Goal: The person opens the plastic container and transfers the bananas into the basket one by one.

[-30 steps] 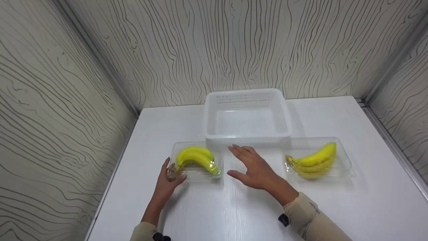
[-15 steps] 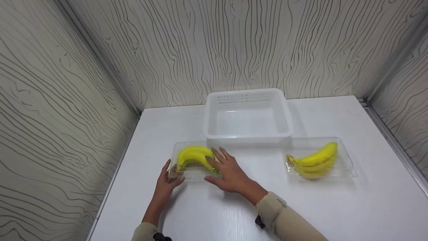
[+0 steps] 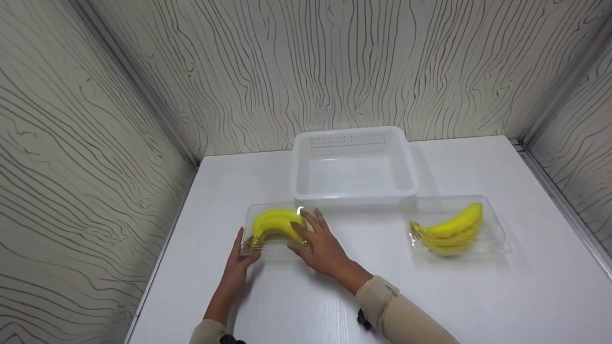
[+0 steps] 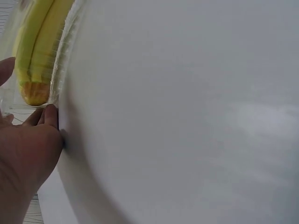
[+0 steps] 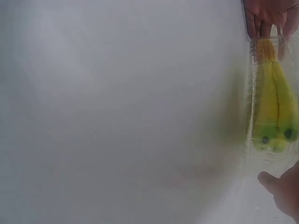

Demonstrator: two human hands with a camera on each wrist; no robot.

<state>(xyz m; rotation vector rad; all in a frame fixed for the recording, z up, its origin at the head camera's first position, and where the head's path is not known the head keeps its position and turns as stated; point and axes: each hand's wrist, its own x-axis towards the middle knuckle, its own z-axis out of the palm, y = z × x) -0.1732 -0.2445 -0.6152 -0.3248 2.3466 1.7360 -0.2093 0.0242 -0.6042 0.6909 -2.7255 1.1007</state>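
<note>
A clear plastic box [image 3: 275, 249] with a bunch of yellow bananas [image 3: 273, 220] inside sits at the left of the white table. My left hand [image 3: 235, 273] grips its left end; the left wrist view shows the banana tips beside that thumb and fingers. Over the right end of the box, my right hand [image 3: 325, 248] has its fingers spread. In the right wrist view the right thumb [image 5: 280, 186] stands slightly apart from the box end, and the other right fingers are out of sight there.
Behind the hands stands a white perforated basket [image 3: 354, 195] against the patterned back wall [image 3: 334, 67]. A second clear box [image 3: 490, 229] with bananas [image 3: 452, 229] lies on the table [image 3: 459, 301] at the right. The box being handled lies just left of the basket's front.
My right hand has moved left from between the two boxes to the right end of the left one. The left hand has stayed at the left end.
</note>
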